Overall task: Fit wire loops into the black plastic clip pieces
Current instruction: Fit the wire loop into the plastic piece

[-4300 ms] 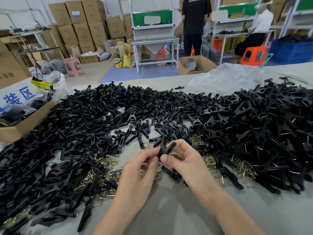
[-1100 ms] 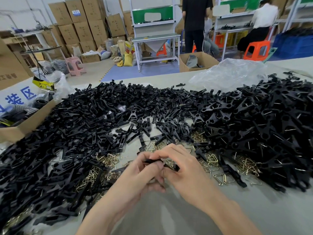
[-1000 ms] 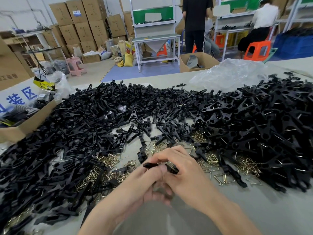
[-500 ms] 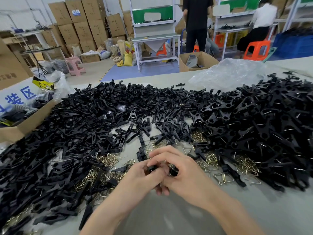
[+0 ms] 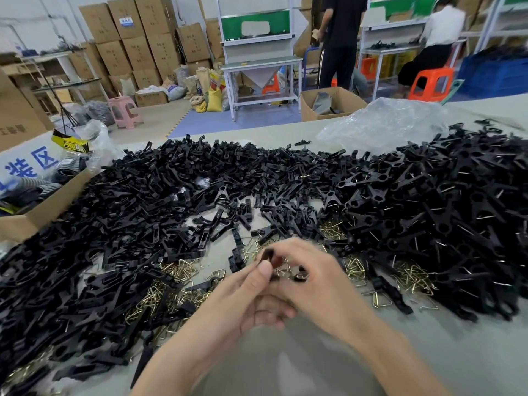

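Grey worktable (image 5: 471,352), heaped with loose black plastic clip pieces (image 5: 143,210) over brass-coloured triangular wire loops (image 5: 183,270).
Near edge: left hand (image 5: 245,298) and right hand (image 5: 323,284) pinch one small black plastic clip (image 5: 269,255) between fingertips, just above the loops; blur hides any loop in it.

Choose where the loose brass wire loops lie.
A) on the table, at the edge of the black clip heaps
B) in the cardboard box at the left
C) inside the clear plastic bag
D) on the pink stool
A: the wire loops lie scattered on the table, beside the black clip pieces.
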Available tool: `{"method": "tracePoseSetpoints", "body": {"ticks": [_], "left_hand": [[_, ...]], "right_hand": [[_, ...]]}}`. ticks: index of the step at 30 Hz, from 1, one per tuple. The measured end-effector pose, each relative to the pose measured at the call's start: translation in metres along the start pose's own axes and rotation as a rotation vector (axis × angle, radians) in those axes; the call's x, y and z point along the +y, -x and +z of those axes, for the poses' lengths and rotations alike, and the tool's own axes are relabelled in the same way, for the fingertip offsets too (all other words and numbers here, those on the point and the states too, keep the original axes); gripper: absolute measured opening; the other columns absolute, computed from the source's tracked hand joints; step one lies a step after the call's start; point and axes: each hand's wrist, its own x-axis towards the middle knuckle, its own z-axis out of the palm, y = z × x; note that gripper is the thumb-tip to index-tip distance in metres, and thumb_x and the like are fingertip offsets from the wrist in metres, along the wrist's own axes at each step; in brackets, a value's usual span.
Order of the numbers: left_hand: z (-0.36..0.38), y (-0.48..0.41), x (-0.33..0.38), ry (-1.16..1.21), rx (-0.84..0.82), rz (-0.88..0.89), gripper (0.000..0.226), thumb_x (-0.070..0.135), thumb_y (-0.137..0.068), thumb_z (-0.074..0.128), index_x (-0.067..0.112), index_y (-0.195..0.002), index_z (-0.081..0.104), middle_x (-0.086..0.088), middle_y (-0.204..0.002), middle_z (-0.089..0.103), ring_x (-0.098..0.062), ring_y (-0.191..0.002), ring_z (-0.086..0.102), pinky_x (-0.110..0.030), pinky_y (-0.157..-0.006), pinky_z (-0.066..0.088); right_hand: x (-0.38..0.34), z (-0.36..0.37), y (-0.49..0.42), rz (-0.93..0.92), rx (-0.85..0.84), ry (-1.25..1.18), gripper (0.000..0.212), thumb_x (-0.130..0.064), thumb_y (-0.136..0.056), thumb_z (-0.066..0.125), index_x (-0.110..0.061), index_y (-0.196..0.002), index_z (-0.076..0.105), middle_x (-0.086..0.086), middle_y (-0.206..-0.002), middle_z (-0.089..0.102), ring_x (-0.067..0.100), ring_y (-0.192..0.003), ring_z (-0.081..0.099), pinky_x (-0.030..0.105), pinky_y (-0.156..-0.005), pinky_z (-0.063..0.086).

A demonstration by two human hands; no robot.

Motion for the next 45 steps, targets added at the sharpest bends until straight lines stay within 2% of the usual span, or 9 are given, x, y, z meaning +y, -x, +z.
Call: {"method": "tracePoseSetpoints", "body": {"ticks": [3, 5, 9, 13, 17, 21, 31, 40, 45], "left_hand": [[-0.001, 0.002, 0.001, -0.077, 0.126, 0.12, 0.056, 0.053, -0.083, 0.067, 0.023, -0.129, 0.061, -0.019, -0.099, 0.072, -0.028, -0.081, 0.069, -0.03, -0.068, 0.057], [-0.004, 0.002, -0.003, -0.374, 0.304, 0.278, 0.032, 0.048, -0.09, 0.062, 0.035, -0.119, 0.065, -0.005, -0.091, 0.073, -0.017, -0.077, 0.069, -0.024, -0.068, 0.054], [-0.019, -0.003, -0.015, -1.376, 0.573, 0.398, 0.031, 0.045, -0.096, 0.048, 0.039, -0.126, 0.056, 0.021, -0.106, 0.062, -0.003, -0.103, 0.059, -0.028, -0.098, 0.045], [-0.021, -0.009, -0.02, -1.754, 0.676, 0.115, 0.045, 0.054, -0.1, 0.032, 0.04, -0.137, 0.054, 0.002, -0.134, 0.055, -0.023, -0.126, 0.051, -0.042, -0.11, 0.032], [-0.023, -0.012, -0.019, -1.709, 0.709, 0.19, 0.025, 0.033, -0.098, 0.057, 0.031, -0.12, 0.069, -0.001, -0.112, 0.066, -0.029, -0.105, 0.061, -0.044, -0.092, 0.044], [-0.025, -0.01, -0.018, -1.636, 0.674, 0.218, 0.03, 0.018, -0.099, 0.055, 0.032, -0.123, 0.067, 0.008, -0.117, 0.065, -0.021, -0.112, 0.059, -0.038, -0.1, 0.035], [-0.006, -0.005, -0.009, -1.25, 0.472, 0.669, 0.027, 0.007, -0.094, 0.066, 0.031, -0.107, 0.066, 0.023, -0.119, 0.062, 0.004, -0.117, 0.053, -0.004, -0.1, 0.032], [-0.002, -0.004, -0.01, -0.908, 0.574, 0.523, 0.016, 0.042, -0.093, 0.052, 0.047, -0.105, 0.062, 0.026, -0.096, 0.067, 0.005, -0.075, 0.06, -0.012, -0.07, 0.044], [0.002, -0.003, -0.01, -0.685, 0.544, 0.486, 0.02, 0.051, -0.095, 0.044, 0.048, -0.104, 0.061, 0.01, -0.083, 0.07, -0.011, -0.05, 0.059, -0.019, -0.051, 0.047]], "right_hand": [[0.006, -0.029, -0.01, 0.137, 0.436, -0.281, 0.023, -0.039, -0.088, 0.075, -0.037, -0.11, 0.067, -0.013, -0.102, 0.075, 0.008, -0.089, 0.072, 0.017, -0.075, 0.055], [0.013, -0.053, -0.013, 0.281, 0.632, -0.588, 0.051, -0.049, -0.083, 0.071, -0.021, -0.125, 0.062, 0.001, -0.1, 0.078, 0.015, -0.084, 0.075, 0.02, -0.066, 0.058], [0.017, -0.052, -0.009, 0.397, 0.486, -0.663, 0.041, -0.05, -0.086, 0.063, -0.021, -0.113, 0.069, 0.011, -0.092, 0.078, 0.013, -0.068, 0.071, 0.019, -0.054, 0.056], [0.012, -0.022, -0.005, 0.297, 0.335, -0.337, 0.017, -0.034, -0.102, 0.054, -0.036, -0.114, 0.066, -0.002, -0.084, 0.076, 0.009, -0.065, 0.068, 0.018, -0.054, 0.051], [0.013, -0.008, 0.0, 0.259, 0.249, -0.075, 0.022, -0.03, -0.105, 0.049, -0.044, -0.115, 0.063, -0.015, -0.081, 0.073, 0.006, -0.066, 0.067, 0.016, -0.064, 0.05], [0.017, -0.005, 0.0, 0.254, 0.203, 0.016, 0.025, -0.031, -0.106, 0.047, -0.046, -0.12, 0.061, -0.02, -0.083, 0.072, 0.005, -0.072, 0.069, 0.019, -0.069, 0.051], [0.016, 0.005, -0.003, 0.267, -0.004, -0.303, 0.03, -0.062, -0.092, 0.056, -0.054, -0.12, 0.063, -0.017, -0.106, 0.074, 0.008, -0.09, 0.072, 0.023, -0.079, 0.058], [0.011, -0.005, -0.01, 0.37, 0.223, -0.769, 0.032, -0.036, -0.091, 0.06, -0.011, -0.109, 0.067, 0.011, -0.1, 0.077, 0.027, -0.088, 0.076, 0.026, -0.072, 0.061], [0.014, -0.006, -0.01, 0.418, 0.188, -0.844, 0.016, -0.01, -0.1, 0.057, -0.009, -0.113, 0.067, 0.015, -0.1, 0.076, 0.022, -0.087, 0.074, 0.023, -0.077, 0.059]]}}
